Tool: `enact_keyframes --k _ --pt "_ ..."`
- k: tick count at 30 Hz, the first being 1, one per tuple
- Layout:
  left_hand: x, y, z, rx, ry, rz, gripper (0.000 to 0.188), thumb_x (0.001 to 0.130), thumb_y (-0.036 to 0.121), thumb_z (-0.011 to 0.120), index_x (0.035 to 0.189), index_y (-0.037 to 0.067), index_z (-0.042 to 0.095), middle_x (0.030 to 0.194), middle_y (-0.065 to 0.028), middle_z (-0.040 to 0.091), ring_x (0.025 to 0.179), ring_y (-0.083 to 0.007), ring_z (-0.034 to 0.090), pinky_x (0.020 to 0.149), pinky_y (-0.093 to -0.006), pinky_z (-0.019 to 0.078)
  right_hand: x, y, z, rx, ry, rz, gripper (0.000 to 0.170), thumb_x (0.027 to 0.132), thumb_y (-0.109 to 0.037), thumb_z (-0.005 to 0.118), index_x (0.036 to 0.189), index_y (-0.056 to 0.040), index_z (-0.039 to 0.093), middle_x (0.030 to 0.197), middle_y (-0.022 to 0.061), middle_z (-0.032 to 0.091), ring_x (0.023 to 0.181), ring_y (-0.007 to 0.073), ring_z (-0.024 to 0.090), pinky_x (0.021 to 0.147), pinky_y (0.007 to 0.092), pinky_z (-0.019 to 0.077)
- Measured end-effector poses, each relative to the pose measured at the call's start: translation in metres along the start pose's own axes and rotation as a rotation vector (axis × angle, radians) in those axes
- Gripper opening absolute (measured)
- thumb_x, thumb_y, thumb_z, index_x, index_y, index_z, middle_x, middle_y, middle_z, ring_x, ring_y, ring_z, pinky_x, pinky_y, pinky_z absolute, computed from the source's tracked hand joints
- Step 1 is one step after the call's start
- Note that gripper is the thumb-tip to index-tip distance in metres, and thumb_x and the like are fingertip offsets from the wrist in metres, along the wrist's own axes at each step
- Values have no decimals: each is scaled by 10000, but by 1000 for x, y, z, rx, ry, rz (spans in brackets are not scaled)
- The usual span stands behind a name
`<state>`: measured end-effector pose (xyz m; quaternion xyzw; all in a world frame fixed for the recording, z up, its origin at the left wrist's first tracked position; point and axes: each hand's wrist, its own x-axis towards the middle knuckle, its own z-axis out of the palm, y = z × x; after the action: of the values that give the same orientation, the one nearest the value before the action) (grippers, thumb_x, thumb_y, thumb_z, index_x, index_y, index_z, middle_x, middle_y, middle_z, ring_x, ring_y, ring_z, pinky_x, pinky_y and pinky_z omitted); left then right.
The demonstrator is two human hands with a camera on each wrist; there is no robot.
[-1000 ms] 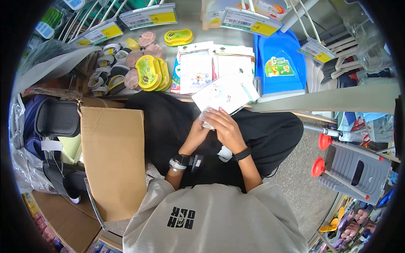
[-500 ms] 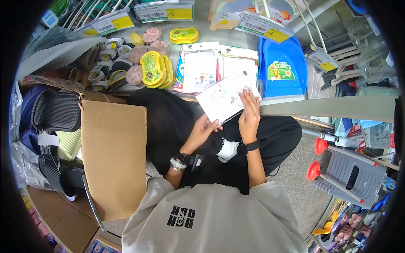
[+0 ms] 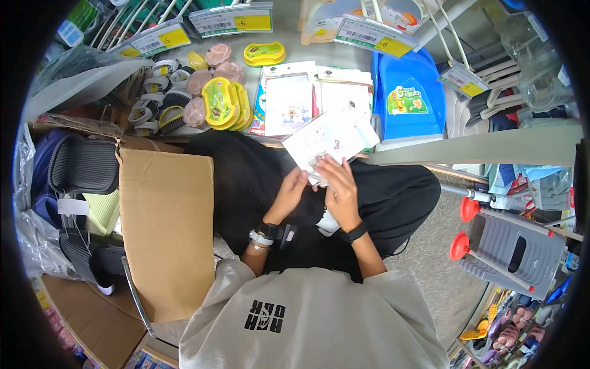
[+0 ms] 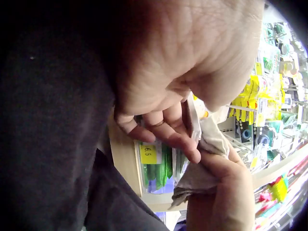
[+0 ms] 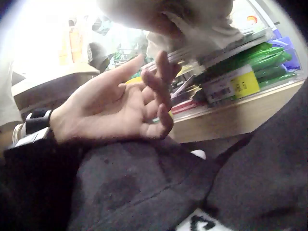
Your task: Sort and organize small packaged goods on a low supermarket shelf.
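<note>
A thin white packet (image 3: 335, 138) with small cartoon prints lies slanted over the shelf edge, overlapping other packets. My left hand (image 3: 290, 194) holds its near left corner, thumb on top; in the left wrist view its curled fingers (image 4: 166, 130) lie under the packet's edge (image 4: 193, 120). My right hand (image 3: 341, 190) grips a crumpled greyish-white cloth (image 4: 199, 175) and presses it onto the packet's near end. In the right wrist view, the cloth (image 5: 202, 36) bunches beneath the right hand (image 5: 168, 12), close above the left hand's fingertips (image 5: 163, 62).
Behind lie more white packets (image 3: 287, 101), yellow-green brushes (image 3: 221, 104) and a blue dustpan (image 3: 409, 92). Price tags (image 3: 375, 35) hang over the shelf. A cardboard box flap (image 3: 166, 234) rises at left; plungers (image 3: 460, 246) and a grey step stool (image 3: 513, 246) stand at right.
My right hand slid the cloth out to the packet's right side, then came back toward the near left corner. My left hand stays by that corner.
</note>
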<state>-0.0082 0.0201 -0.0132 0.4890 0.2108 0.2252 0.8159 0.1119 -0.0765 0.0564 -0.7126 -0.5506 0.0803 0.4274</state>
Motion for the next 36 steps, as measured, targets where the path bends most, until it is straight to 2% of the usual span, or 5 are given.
enact_keyframes --k 4,10,20,25,36 --pt "1 12 1 -54 -67 -56 594 1047 427 189 1186 -39 530 1011 -130 643 907 -187 585 845 -328 447 19 16 -15 -32 211 70 450 727 168 429 1081 2 653 1198 146 635 1268 337 495 1104 489 300" --pt "0 8 -2 42 -82 -87 582 1051 412 189 1177 -39 535 1046 -160 636 938 -191 575 860 -321 443 11 14 -6 -115 132 78 568 685 187 430 1185 -12 612 1307 145 566 1319 322 436 1123 491 259" --pt "-5 -18 -13 -47 145 -194 492 1048 393 316 1010 -19 581 926 -29 610 798 -73 495 738 -232 421 -26 -16 7 95 -85 2 405 763 122 490 1091 -29 676 1181 114 643 1220 278 541 1091 506 313" --pt "-1 11 12 109 108 -15 371 1031 287 431 1115 -40 585 937 -52 657 856 -72 543 744 -230 432 -6 -8 -19 148 -35 25 409 715 134 446 997 -38 688 1086 109 676 1112 277 610 1080 512 317" --pt "1 10 8 97 -9 -43 292 1012 204 477 1130 -45 575 937 -88 680 808 -87 562 752 -236 448 27 23 -11 -72 184 96 391 755 103 461 1078 -23 642 1212 149 618 1253 328 502 1121 513 247"
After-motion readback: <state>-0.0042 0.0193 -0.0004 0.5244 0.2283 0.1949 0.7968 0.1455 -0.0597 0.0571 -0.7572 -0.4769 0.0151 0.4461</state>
